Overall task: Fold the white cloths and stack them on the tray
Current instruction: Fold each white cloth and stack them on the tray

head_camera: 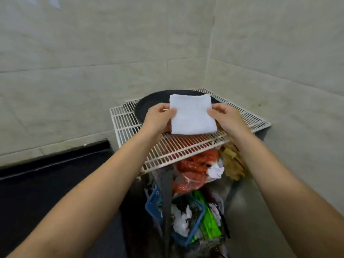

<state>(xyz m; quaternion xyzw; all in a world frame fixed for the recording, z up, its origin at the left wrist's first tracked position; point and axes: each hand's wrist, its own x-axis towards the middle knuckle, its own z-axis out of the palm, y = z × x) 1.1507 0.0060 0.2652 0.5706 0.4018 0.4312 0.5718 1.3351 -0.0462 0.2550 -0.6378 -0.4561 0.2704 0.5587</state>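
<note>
While your left hand (159,114) pinches the folded white cloth (192,114) at its 9 o'clock edge and your right hand (221,114) at 3, the dark round tray (149,103) lies just beyond, toward 12, equally near both hands.

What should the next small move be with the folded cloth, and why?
Probably lower the cloth forward onto the tray. The cloth already looks folded into a neat square, the left hand and right hand pinch its side edges, and it is held just above the dark round tray on the rack.
</note>
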